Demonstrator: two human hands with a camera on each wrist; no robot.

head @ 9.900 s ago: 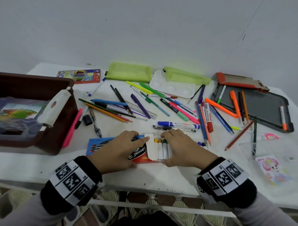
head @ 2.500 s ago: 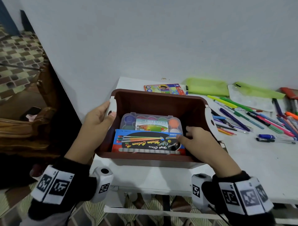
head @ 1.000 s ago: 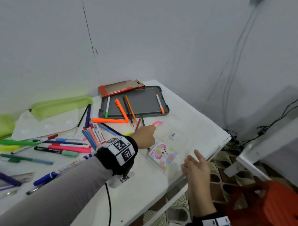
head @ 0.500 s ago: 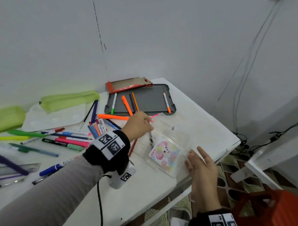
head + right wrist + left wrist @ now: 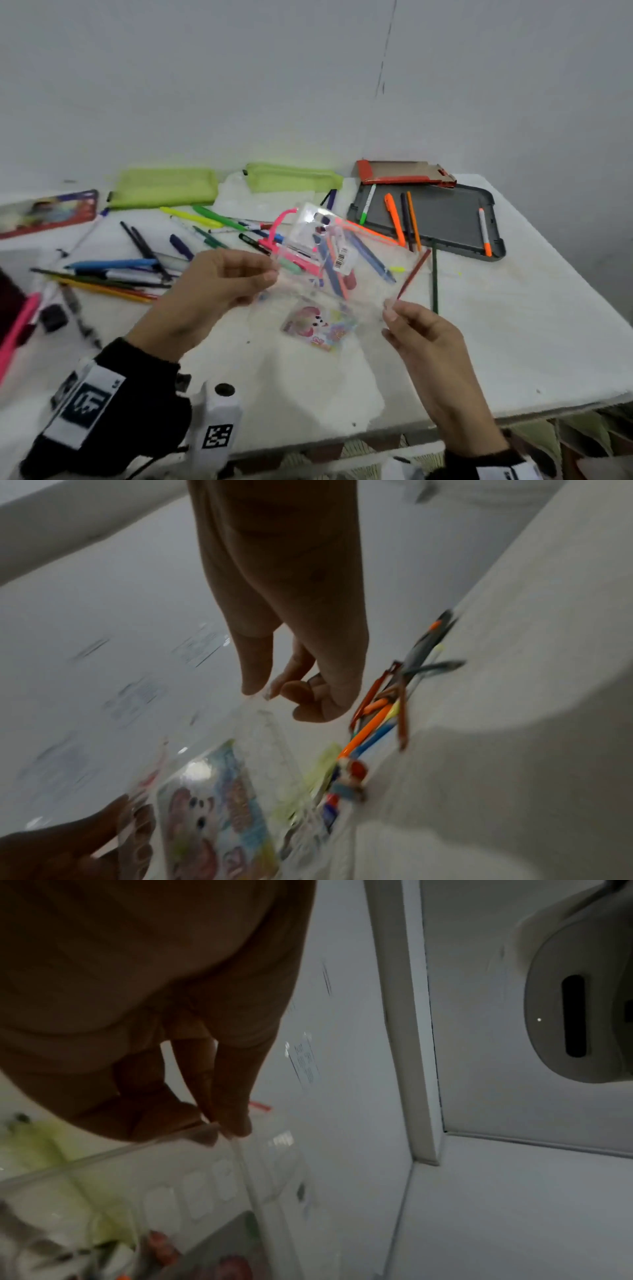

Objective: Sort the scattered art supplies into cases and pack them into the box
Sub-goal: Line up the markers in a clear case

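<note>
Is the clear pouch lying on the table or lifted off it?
Lifted: left hand and right hand each pinch an edge of the clear pouch, holding it above the table.

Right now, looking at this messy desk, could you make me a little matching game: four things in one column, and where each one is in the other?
Things:
1. clear pouch
2. grey tray
3. green pencil cases
4. orange marker

Places:
A. at the back of the table by the wall
B. lying on the grey tray
C. held up between both hands
D. at the far right of the table, below the red-edged cardboard

Pairs: 1-C, 2-D, 3-A, 4-B
</note>
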